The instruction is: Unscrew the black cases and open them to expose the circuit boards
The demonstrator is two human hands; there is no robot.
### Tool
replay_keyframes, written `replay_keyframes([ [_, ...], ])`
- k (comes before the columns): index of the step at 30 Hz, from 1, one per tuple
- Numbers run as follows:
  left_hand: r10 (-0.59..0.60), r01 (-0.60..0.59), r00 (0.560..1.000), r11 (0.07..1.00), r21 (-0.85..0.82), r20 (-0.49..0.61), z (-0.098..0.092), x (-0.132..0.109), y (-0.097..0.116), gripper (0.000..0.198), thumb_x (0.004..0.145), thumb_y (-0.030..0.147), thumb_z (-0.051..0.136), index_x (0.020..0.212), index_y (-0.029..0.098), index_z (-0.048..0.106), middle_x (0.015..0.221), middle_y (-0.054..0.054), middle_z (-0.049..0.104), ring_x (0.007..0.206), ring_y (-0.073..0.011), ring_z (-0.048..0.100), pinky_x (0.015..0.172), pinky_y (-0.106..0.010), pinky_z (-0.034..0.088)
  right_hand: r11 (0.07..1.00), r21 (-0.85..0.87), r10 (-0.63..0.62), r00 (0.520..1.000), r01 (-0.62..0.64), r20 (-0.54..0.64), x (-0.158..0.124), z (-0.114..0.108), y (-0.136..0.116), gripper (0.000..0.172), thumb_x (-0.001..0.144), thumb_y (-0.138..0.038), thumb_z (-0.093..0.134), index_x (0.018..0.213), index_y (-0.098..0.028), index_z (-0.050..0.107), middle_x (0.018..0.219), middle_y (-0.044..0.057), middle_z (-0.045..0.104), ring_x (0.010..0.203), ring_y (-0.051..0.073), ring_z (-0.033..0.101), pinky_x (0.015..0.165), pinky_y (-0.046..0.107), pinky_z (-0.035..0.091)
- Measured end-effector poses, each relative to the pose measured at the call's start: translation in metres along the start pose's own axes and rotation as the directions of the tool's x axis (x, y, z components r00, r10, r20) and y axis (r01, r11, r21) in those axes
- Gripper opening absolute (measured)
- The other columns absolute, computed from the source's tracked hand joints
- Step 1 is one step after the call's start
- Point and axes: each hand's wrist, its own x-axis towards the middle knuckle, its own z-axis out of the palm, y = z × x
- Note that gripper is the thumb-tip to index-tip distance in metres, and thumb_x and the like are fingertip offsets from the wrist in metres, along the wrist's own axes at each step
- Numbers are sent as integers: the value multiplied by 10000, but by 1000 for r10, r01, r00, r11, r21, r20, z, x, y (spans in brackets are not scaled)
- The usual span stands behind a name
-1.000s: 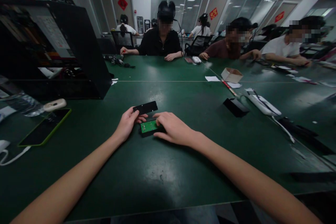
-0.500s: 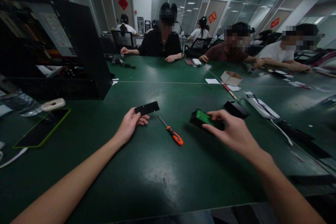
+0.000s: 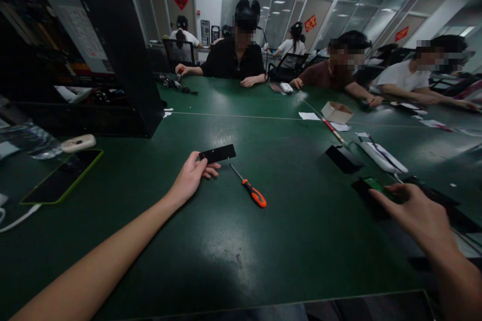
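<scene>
Between the thumb and fingers of my left hand (image 3: 192,174) is a flat black rectangular plate (image 3: 220,152), raised above the green table (image 3: 211,230). My right hand (image 3: 417,215) is off to the right, gripping a black box with a green circuit board (image 3: 376,186) showing in its top; motion blurs it and the fingers hide part of it. A screwdriver (image 3: 254,194) with an orange and black handle lies on the table between my hands, its tip just below the plate.
A black block (image 3: 343,158) and a white power strip (image 3: 382,156) lie at the right. An open cardboard box (image 3: 336,113) stands farther back. At the left are a phone (image 3: 62,178) with a green edge and a large black case (image 3: 139,75). Several people sit across the table.
My right hand has carried the black box with the green board to the right, nearer the table's right side. My left hand still holds the plate in nearly the same spot.
</scene>
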Motion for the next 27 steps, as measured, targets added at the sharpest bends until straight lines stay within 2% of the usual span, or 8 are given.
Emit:
replay_keyframes([
  [4, 41, -41, 999, 995, 92, 2, 2, -2, 2, 174, 950, 347, 585, 948, 176, 549, 914, -96, 769, 783, -199, 722, 667, -289, 505, 957, 120, -254, 963, 264, -93, -10, -1, -63, 345, 887, -607, 566, 954, -269, 585, 1235, 192, 665, 1142, 398, 640, 843, 530, 527],
  [7, 161, -170, 985, 954, 247, 54, 4, -7, 9, 116, 900, 283, 648, 913, 173, 684, 913, -83, 748, 868, -220, 700, 745, -317, 517, 815, 465, -392, 920, 344, 7, -21, 0, -132, 422, 928, -574, 550, 1177, -246, 642, 1174, 129, 710, 1007, 301, 703, 780, 451, 581],
  [11, 409, -459, 888, 782, 422, 209, 7, -18, 18, 169, 879, 196, 658, 941, 243, 808, 1047, -87, 730, 969, -239, 680, 861, -366, 521, 522, 740, -742, 654, 424, 148, -39, 4, -224, 435, 1016, -450, 474, 1389, -260, 590, 1340, 106, 661, 1100, 227, 692, 944, 419, 575],
  [13, 465, -527, 849, 719, 453, 251, 7, -22, 19, 214, 888, 184, 650, 981, 269, 824, 1052, -90, 721, 945, -233, 680, 830, -361, 531, 421, 765, -856, 492, 487, 158, -50, 7, -258, 413, 1019, -411, 493, 1388, -269, 611, 1396, 82, 635, 1241, 227, 629, 1066, 424, 512],
  [15, 496, -564, 825, 682, 466, 272, 7, -24, 19, 232, 895, 181, 647, 1003, 277, 828, 1042, -97, 719, 921, -228, 680, 777, -346, 534, 358, 783, -907, 389, 508, 163, -60, 9, -279, 375, 1014, -380, 519, 1347, -274, 654, 1392, 63, 643, 1301, 220, 590, 1123, 414, 467],
  [17, 509, -584, 810, 660, 472, 291, 7, -25, 18, 240, 898, 179, 648, 1014, 286, 829, 1028, -99, 723, 907, -227, 678, 748, -339, 528, 344, 800, -913, 375, 492, 163, -67, 11, -287, 338, 1005, -359, 543, 1300, -287, 691, 1348, 56, 674, 1270, 219, 612, 1103, 412, 482],
  [22, 512, -621, 784, 637, 458, 351, 9, -26, 17, 255, 904, 179, 647, 1029, 311, 826, 1021, -102, 733, 887, -227, 673, 717, -337, 527, 399, 810, -857, 490, 429, 162, -74, 16, -278, 269, 962, -330, 623, 1196, -279, 746, 1226, 49, 737, 1165, 211, 670, 1031, 385, 531],
  [27, 491, -640, 768, 623, 450, 412, 12, -27, 15, 306, 896, 176, 675, 1156, 293, 785, 1096, -109, 728, 942, -232, 687, 811, -351, 562, 368, 714, -895, 436, 595, 98, -80, 18, -263, 302, 962, -331, 621, 1227, -226, 721, 1214, 59, 737, 1121, 190, 684, 985, 339, 559],
])
